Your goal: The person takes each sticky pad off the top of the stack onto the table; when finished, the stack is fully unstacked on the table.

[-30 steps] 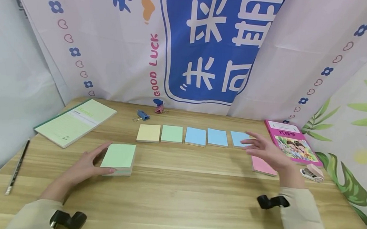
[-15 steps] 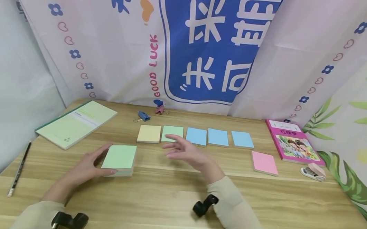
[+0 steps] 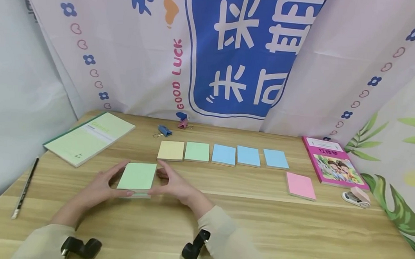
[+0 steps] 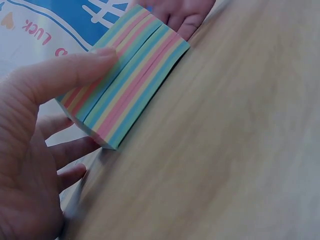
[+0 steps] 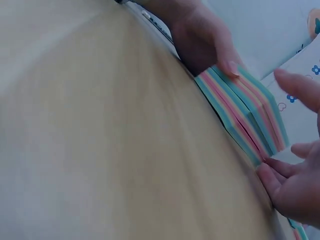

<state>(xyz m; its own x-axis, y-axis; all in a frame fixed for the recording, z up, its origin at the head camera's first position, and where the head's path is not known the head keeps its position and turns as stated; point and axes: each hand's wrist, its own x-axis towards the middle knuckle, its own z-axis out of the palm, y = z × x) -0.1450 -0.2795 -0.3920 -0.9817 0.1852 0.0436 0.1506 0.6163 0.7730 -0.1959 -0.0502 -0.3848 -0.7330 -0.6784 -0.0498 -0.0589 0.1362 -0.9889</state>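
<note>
A stack of square sticky note pads stands on the table at left centre, green on top. Its striped edges show in both wrist views. My left hand grips its left side, thumb on the front face and fingers round the back. At its right side is my right hand. In the right wrist view the right thumb stands off the stack, while the fingertips touch its lower edge. Behind lies a row: a yellow pad, a green pad and blue pads.
A pink pad lies to the right, by a pink book and a stapler. At left are a green notebook and a pencil. Binder clips sit at the back, before a printed curtain.
My right hand has come from the far-right blue pad, leftward across the table, to the right side of the stack. The left hand keeps its grip on the stack, which has stayed in place.
</note>
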